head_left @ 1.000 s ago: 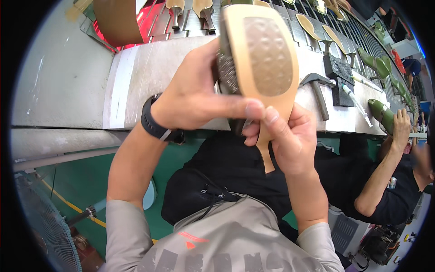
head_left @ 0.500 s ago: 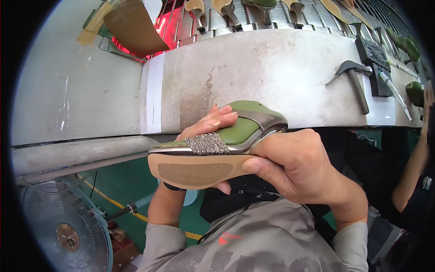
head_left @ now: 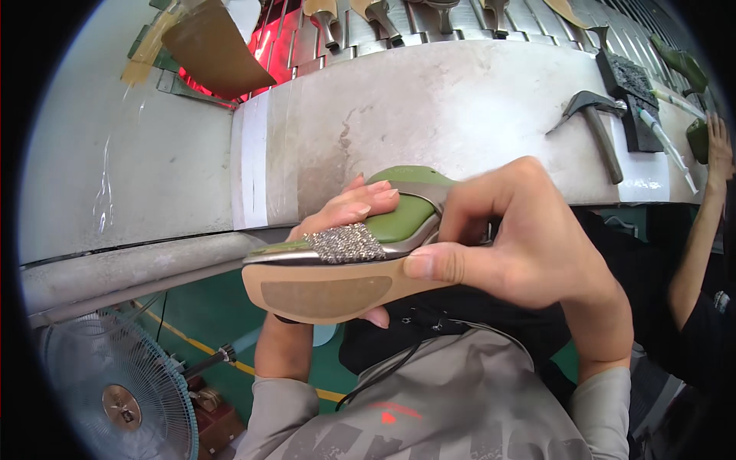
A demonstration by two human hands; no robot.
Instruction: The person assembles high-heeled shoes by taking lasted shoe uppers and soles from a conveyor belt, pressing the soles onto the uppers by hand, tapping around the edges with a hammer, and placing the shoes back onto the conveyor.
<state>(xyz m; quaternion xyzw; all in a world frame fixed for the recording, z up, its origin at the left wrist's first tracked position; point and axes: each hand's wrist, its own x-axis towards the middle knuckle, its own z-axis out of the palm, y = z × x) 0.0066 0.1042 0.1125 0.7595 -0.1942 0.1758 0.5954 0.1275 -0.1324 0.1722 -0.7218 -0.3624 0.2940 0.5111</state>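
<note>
My left hand [head_left: 345, 209] grips a sandal [head_left: 404, 222] built on a green shoe last, above the near edge of the bench. Its fingers lie over the green last, and a fingertip shows below the sole. Across the forefoot runs a glittering strap [head_left: 345, 244]; the trim is metallic grey. The tan sole [head_left: 326, 291], with a darker forefoot patch, faces me along the sandal's bottom. My right hand [head_left: 525, 238] is closed on the sole's rear part. Its thumb presses the tan edge while its curled fingers reach behind, hiding the heel end.
A hammer [head_left: 594, 126] lies on the bench [head_left: 429, 107] beside a dark block [head_left: 632, 103] and a syringe-like tube [head_left: 665, 149]. Shoes line a metal conveyor [head_left: 422, 40] at the back. A fan [head_left: 115, 399] stands lower left. A co-worker's hand [head_left: 718, 149] is at far right.
My right hand has lifted its knuckles higher and bent its fingers more around the sandal's rear, its thumb still on the sole. The left hand keeps its hold.
</note>
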